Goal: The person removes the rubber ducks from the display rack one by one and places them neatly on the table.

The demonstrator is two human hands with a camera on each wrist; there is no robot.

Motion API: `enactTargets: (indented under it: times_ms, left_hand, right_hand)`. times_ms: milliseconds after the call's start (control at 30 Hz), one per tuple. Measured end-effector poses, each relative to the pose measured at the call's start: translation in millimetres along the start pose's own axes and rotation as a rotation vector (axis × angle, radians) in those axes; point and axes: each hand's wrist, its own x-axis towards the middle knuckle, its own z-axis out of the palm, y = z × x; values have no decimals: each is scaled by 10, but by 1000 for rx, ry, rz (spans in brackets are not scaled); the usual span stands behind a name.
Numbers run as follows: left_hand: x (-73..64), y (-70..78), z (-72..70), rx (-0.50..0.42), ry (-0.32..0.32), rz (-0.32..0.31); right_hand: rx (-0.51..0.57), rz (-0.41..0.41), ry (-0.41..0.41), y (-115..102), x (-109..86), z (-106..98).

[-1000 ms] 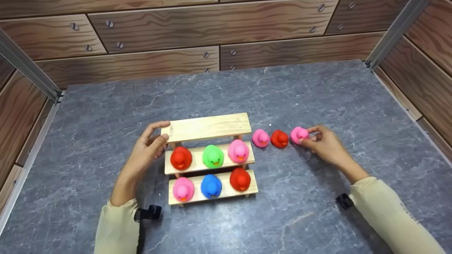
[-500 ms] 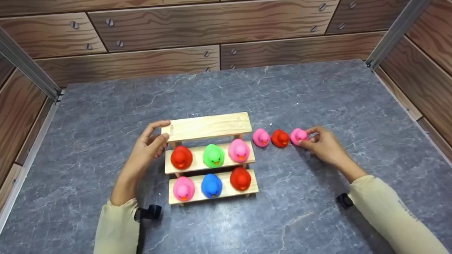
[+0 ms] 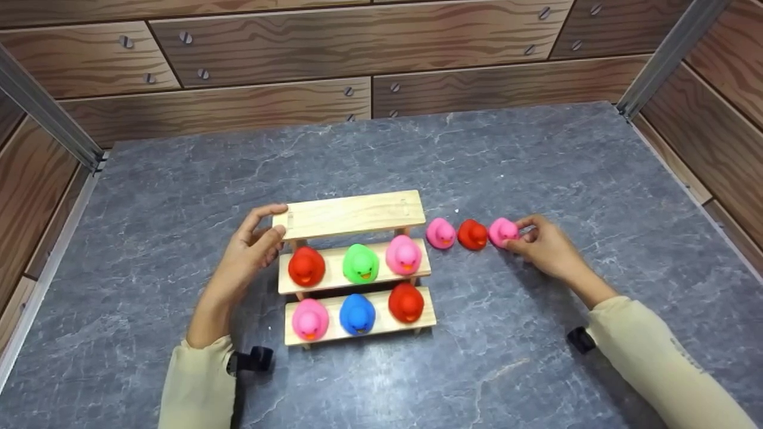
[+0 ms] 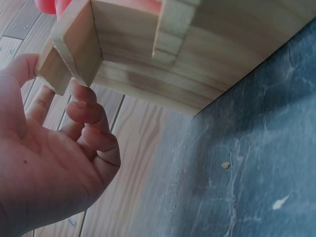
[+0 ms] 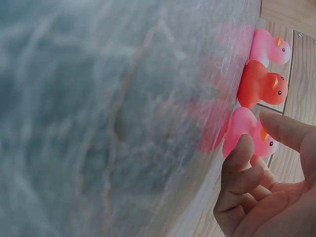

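At the left end of a three-tier wooden stand [image 3: 349, 215], my left hand [image 3: 241, 256] grips the top board between thumb and fingers. The left wrist view shows the thumb and fingertips on the board's end [image 4: 81, 49]. To the right of the stand, my right hand [image 3: 551, 247] pinches a pink rubber duck [image 3: 501, 230] that sits on the table. Just left of it are a red rubber duck [image 3: 472, 235] and another pink rubber duck [image 3: 441, 233], in one row. In the right wrist view, thumb and fingers are around the nearest pink duck [image 5: 240, 126].
The middle board holds a red duck [image 3: 306, 267], a green duck [image 3: 360, 263] and a pink duck [image 3: 403, 255]. On the lowest board stand pink [image 3: 310, 319], blue [image 3: 357, 314] and red [image 3: 406, 302] ducks. Wood-patterned walls [image 3: 357, 47] enclose the grey marbled table [image 3: 506, 387].
My right hand has shifted slightly left and toward me with the pink duck, bringing it close to the red one. The left hand keeps its grip on the stand.
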Motion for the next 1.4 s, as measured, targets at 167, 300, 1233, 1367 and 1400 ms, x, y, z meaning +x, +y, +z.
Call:
enactTargets:
  times_ms: [167, 300, 1233, 1367, 1400]
  left_hand:
    - [2, -3, 5, -2, -1, 2]
    - [5, 0, 5, 2, -4, 2]
    - [-2, -79, 33, -72, 5, 27]
    - [-1, -64, 33, -70, 2, 36]
    - [-1, -57, 33, -70, 2, 38]
  right_hand:
    - [3, -24, 16, 2, 1, 5]
    - [8, -47, 23, -4, -15, -26]
    - [232, -188, -2, -406, -247, 134]
    - [314, -185, -75, -542, -310, 151]
    - [333, -187, -92, -576, -329, 153]
